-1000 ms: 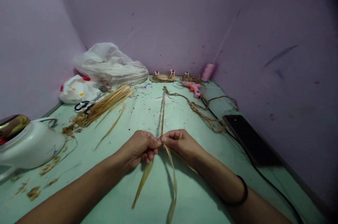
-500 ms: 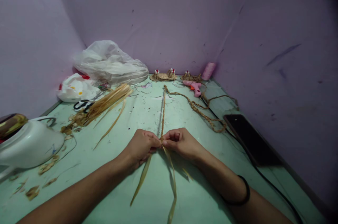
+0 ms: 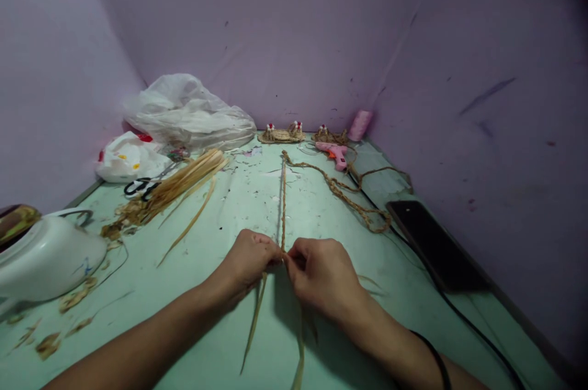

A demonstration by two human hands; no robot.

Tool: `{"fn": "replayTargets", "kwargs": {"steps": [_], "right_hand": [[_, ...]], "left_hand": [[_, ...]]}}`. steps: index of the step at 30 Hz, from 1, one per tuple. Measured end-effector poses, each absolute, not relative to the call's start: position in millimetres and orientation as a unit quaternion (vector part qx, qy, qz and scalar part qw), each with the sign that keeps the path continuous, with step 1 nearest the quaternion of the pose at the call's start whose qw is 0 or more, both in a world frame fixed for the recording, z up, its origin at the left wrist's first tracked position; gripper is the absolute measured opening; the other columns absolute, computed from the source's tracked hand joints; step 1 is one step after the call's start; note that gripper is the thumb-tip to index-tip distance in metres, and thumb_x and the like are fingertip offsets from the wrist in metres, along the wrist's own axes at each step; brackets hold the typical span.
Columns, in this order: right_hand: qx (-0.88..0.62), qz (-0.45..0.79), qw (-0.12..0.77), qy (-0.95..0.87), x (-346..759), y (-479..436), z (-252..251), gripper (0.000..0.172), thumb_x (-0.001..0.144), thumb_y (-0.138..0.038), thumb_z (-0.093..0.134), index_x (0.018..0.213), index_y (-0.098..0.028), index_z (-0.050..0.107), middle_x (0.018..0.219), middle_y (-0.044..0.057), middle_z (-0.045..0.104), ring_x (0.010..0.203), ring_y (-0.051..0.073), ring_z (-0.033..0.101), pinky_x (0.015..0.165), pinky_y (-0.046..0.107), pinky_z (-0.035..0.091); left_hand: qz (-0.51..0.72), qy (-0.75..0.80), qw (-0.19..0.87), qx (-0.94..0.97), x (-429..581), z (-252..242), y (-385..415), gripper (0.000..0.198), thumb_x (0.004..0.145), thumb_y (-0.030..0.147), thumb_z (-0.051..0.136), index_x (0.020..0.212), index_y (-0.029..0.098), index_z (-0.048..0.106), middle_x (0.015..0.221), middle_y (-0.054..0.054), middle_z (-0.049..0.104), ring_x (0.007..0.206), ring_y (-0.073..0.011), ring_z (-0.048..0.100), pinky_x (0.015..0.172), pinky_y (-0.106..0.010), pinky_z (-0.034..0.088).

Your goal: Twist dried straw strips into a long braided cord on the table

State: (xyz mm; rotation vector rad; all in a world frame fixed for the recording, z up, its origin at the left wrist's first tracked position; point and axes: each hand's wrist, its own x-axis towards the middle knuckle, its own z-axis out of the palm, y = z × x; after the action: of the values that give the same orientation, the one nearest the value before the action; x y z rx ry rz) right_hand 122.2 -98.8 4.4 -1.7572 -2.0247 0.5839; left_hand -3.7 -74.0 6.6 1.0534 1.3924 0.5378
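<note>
Apparently left hand (image 3: pixel 245 258) and right hand (image 3: pixel 321 273) pinch braid (image 3: pixel 283 206) | joint hidden | strips (image 3: pixel 301 365) cropped

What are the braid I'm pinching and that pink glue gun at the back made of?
The braid looks like dried plant fibre, maybe palm leaf or raffia: matte tan flat strips, plaited tight. The glue gun seems moulded plastic: a smooth pink body with an orange part, though it is small in view.

Two hands (image 3: pixel 248 261) (image 3: pixel 324 277), one braid (image 3: pixel 283 206), two bags (image 3: pixel 184 111) (image 3: pixel 128 158)
</note>
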Motion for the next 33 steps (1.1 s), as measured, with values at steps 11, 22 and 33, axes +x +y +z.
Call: {"fn": "replayTargets", "kwargs": {"steps": [11, 22, 33], "right_hand": [[-0.501, 0.16, 0.253, -0.812, 111, -113, -11, 0.016, 0.072, -0.013, 0.045, 0.063, -0.015, 0.058, 0.056, 0.006, 0.057, 0.048, 0.011, 0.047, 0.046, 0.024, 0.026], [-0.573, 0.428, 0.334, -0.614, 131, -91, 19, 0.031, 0.07, -0.04, 0.053, 0.056, -0.013, 0.057, 0.051, 0.002, 0.054, 0.05, 0.01, 0.047, 0.049, 0.022, 0.034], [-0.392, 0.758, 0.361, -0.377, 118, -79, -14, 0.038, 0.051, -0.032, 0.075, 0.072, -0.012, 0.051, 0.06, 0.0, 0.054, 0.049, 0.009, 0.051, 0.053, 0.024, 0.04]], "left_hand": [[0.289, 0.539, 0.619, 0.493, -18, 0, -78, 0.014, 0.055, 0.018, 0.047, 0.041, 0.014, 0.047, 0.038, 0.006, 0.032, 0.039, -0.0045, 0.024, 0.039, -0.02, 0.018], [0.298, 0.51, 0.628, 0.506, -22, 1, -75, 0.015, 0.056, 0.027, 0.056, 0.053, 0.012, 0.054, 0.045, 0.003, 0.046, 0.044, -0.0063, 0.035, 0.044, -0.02, 0.026], [0.28, 0.483, 0.645, 0.522, -20, 1, -75, 0.016, 0.06, 0.025, 0.053, 0.052, 0.012, 0.051, 0.047, 0.001, 0.051, 0.043, -0.0077, 0.043, 0.046, -0.021, 0.032]]}}
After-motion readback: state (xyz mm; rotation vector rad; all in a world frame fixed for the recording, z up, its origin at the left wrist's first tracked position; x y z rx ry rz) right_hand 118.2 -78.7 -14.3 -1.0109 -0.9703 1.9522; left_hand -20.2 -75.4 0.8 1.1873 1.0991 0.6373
